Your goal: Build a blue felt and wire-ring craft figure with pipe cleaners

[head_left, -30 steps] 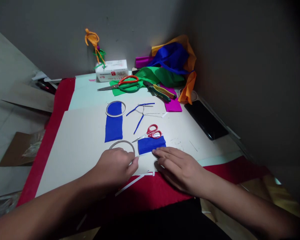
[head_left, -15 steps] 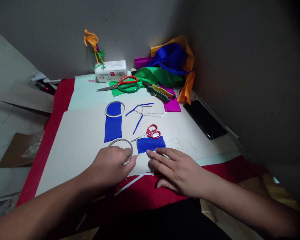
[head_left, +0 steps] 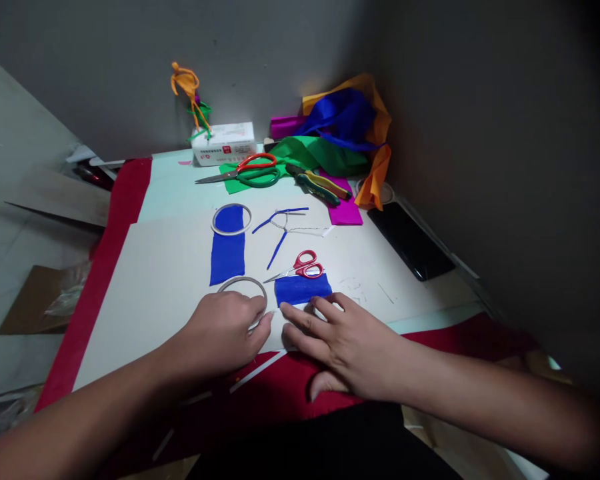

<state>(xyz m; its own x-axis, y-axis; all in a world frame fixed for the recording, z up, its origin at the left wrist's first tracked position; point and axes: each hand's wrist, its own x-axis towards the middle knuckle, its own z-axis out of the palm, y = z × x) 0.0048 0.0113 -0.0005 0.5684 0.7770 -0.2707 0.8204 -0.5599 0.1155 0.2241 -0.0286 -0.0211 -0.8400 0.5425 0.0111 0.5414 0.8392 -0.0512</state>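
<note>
My left hand (head_left: 233, 327) is closed at the board's front edge, its thumb and index finger at the near rim of a tape roll (head_left: 243, 287); what they pinch is too small to name. To its right, my right hand (head_left: 340, 340) lies with fingers spread on the pale board (head_left: 145, 280), its fingertips by the near edge of a blue paper piece (head_left: 303, 289). Small red-handled scissors (head_left: 307, 265) rest at that paper's far edge. A wire figure (head_left: 285, 227) partly wrapped in blue lies beyond them. Another tape roll (head_left: 231, 233) sits on a blue strip (head_left: 227, 257).
Large scissors (head_left: 255, 175) and pliers (head_left: 317, 187) lie at the back, near crumpled coloured paper (head_left: 343, 117). An orange figure (head_left: 185, 83) stands on a white box (head_left: 225, 143). A black phone (head_left: 410, 243) lies at the right, beside the wall.
My right hand has shifted slightly left towards my left hand, its fingers more bent. My left hand has stayed nearly still.
</note>
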